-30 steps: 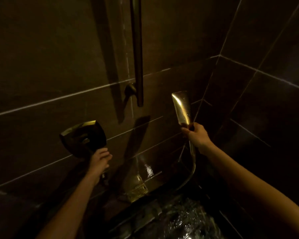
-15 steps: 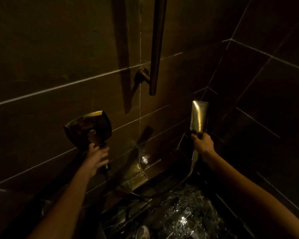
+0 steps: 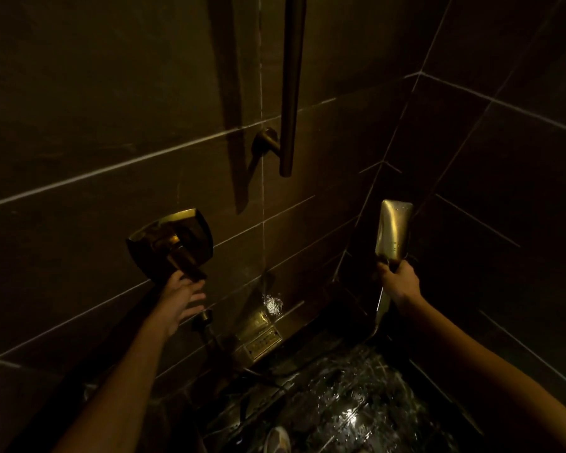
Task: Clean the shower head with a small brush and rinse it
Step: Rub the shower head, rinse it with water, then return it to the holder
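Note:
The brass hand-held shower head (image 3: pixel 393 228) stands upright near the right corner, its face speckled with water drops. My right hand (image 3: pixel 401 282) grips its handle just under the head, and the hose (image 3: pixel 381 308) hangs down from my fist. On the left wall sits the square brass valve plate with its lever (image 3: pixel 174 246). My left hand (image 3: pixel 182 299) is just below the lever's end, fingers straight and loose, touching or nearly touching it.
A vertical slide bar (image 3: pixel 291 83) on a round bracket (image 3: pixel 267 142) hangs on the tiled wall between my hands. Below are a hose outlet (image 3: pixel 205 317), a brass floor drain (image 3: pixel 258 335) and the wet, shiny floor (image 3: pixel 356 403).
My left hand has let go of the valve lever and its fingers have straightened. The shower head in my right hand sits farther right and lower in view as my head turned.

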Tool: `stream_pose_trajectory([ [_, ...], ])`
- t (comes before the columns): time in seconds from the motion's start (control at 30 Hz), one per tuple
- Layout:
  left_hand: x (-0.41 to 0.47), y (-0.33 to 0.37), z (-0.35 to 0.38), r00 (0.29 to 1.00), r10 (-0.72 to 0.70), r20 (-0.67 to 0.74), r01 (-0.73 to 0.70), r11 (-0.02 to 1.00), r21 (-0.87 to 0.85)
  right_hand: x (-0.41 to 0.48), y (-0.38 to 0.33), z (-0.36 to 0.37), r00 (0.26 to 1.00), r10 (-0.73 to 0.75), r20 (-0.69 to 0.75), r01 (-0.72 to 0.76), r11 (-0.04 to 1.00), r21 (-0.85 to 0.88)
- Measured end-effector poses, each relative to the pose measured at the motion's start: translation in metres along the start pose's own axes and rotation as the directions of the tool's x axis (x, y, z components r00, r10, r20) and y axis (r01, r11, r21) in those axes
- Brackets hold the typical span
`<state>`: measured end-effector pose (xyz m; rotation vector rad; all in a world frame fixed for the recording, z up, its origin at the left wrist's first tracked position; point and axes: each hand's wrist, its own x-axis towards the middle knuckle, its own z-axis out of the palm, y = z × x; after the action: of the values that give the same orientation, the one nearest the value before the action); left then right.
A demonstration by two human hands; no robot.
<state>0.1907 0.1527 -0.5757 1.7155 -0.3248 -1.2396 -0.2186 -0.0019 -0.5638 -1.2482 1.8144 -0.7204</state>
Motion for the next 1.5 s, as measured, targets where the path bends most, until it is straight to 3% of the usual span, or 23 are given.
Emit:
stream_pose_trajectory([
  [0.83, -0.003, 0.001, 0.007, 0.996, -0.04, -0.085, 0.033, 0.997, -0.075, 0.008, -0.012, -0.024, 0.998, -0.016, 0.054, 0.019, 0.999, -0.047],
  [1.23, -0.01, 0.005, 0.009, 0.995, -0.059, -0.085, 0.052, 0.995, -0.082, -0.004, -0.031, -0.046, 0.965, -0.245, -0.091, 0.255, 0.96, 0.119],
  [1.5, -0.011, 0.006, 0.015, 0.992, -0.067, -0.107, 0.055, 0.992, -0.115, 0.014, -0.024, -0.055, 0.994, -0.085, 0.064, 0.092, 0.988, -0.124],
])
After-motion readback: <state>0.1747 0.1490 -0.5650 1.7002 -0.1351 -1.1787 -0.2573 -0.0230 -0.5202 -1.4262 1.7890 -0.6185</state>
